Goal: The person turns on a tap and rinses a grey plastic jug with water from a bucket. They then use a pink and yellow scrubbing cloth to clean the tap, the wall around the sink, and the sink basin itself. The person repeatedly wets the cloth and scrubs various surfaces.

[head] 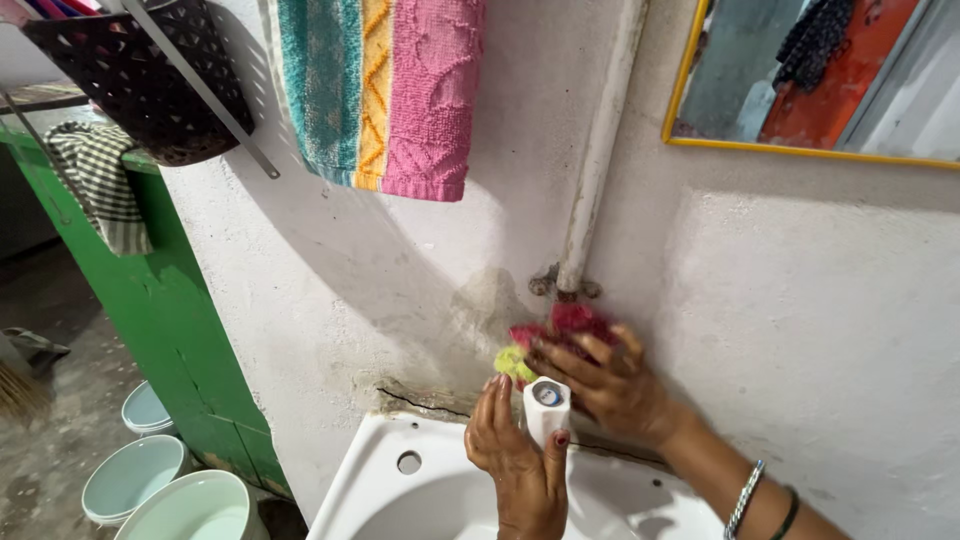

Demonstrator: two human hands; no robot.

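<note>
The left hand (515, 450) has its grip closed around a white tap (546, 407) that stands at the back rim of the white sink (375, 480). The right hand (605, 380), with bangles at the wrist, grips a red and yellow scrubber (560, 325) and presses it to the wall just behind the tap, below the pipe (598, 160). A striped towel (385, 90) hangs above, and pale buckets (160, 485) stand on the floor at left.

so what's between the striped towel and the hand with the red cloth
Bare stained white wall only, in the head view, between the striped towel and the right hand pressing the red cloth.
</note>
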